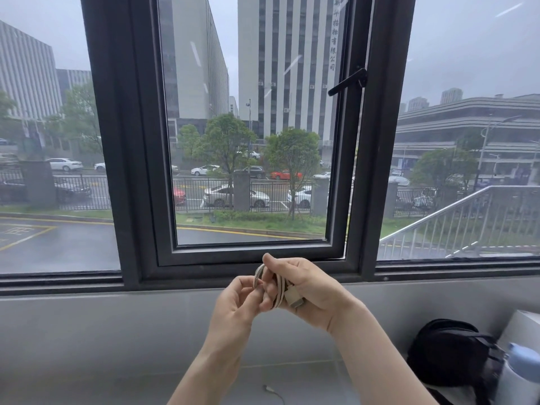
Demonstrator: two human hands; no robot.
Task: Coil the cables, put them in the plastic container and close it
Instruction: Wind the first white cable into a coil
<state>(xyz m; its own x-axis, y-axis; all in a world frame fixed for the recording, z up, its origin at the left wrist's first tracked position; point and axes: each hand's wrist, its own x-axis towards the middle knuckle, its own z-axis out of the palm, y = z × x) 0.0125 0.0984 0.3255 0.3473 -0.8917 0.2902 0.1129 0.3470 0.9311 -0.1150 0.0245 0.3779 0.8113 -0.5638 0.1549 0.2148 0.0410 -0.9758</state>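
Support surface: pale grey ledge (117, 361) running under the dark-framed window, full frame width. On it at 4–5 o'clock: black bag (450, 352), rounded, soft-looking. Just beside it at 4 o'clock, touching or nearly so: white bottle with pale blue cap (520, 375), cut by the frame edge. Behind both, a white box (523, 325), partly hidden. At 6 o'clock, a thin cable end (273, 392) lying on the ledge, probably a small connector; too small to tell.

1. Much of the coiled cable (280, 290) is hidden inside the grip of the right hand (304, 287).
2. The black bag (447, 352) and the blue-capped bottle (520, 375) are cut off by the right and bottom edges.
3. A thin cable end (271, 391) on the counter (102, 346) is too small to identify.
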